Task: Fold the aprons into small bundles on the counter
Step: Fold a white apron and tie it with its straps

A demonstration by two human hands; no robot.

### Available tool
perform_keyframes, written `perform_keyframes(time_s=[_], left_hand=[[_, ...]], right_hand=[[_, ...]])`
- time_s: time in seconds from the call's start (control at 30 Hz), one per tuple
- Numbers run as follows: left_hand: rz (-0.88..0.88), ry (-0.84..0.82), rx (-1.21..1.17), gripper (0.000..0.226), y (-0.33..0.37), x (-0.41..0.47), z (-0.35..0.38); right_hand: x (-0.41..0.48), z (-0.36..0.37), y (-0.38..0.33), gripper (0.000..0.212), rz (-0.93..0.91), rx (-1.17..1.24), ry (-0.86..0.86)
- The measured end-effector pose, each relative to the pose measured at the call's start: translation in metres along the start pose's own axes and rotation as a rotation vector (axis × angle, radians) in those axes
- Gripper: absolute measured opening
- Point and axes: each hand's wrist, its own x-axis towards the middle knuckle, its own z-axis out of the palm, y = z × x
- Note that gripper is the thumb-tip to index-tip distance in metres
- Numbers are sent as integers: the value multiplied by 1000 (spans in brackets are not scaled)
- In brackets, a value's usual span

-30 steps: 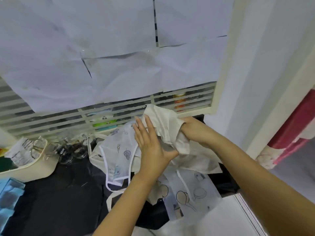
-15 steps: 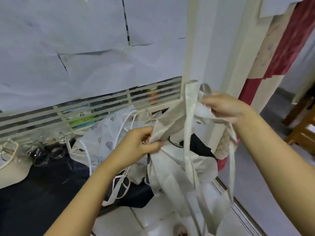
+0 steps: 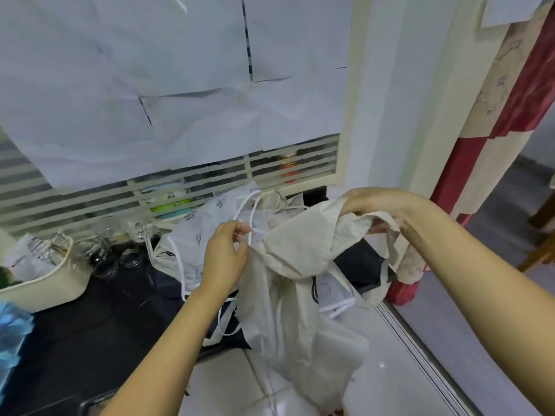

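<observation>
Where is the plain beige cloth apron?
In head view, the plain beige cloth apron hangs centre-right between left hand and right hand, past the black counter.

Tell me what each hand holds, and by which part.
The left hand pinches the beige apron at its upper edge; right hand grips its bunched top corner.

dark counter (image 3: 90, 331) carries: a heap of printed white aprons (image 3: 198, 232) at its right end, a cream tub (image 3: 48, 291) at the left, glass jars (image 3: 103, 265) between them along the back, a blue item (image 3: 12, 334) at the left edge.
</observation>
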Motion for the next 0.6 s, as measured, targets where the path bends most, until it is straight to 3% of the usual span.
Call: perform_keyframes(time_s=[0.07, 0.1, 0.13, 0.2, 0.27, 0.43, 0.6], left_hand=[[20, 43, -136, 19, 19, -12, 0], [10, 2, -231, 9, 31, -19, 1], [-9, -87, -310, 14, 43, -26, 2], [-50, -311, -344, 63, 61, -33, 6], [-66, -410, -216, 87, 67, -34, 16], [68, -178, 87, 50, 54, -29, 27], [46, -361, 432, 6, 32, -19, 5]], right_hand=[[4, 7, -6, 14, -5, -118, -5], [7, 11, -8, 12, -22, -121, 13], [12, 14, -7, 17, -47, -100, 27], [19, 24, -5, 39, -98, -64, 52], [23, 36, -1, 46, -127, -74, 73], [35, 44, 7, 42, -196, -332, 181], [22, 28, 1, 35, -128, -726, 91]])
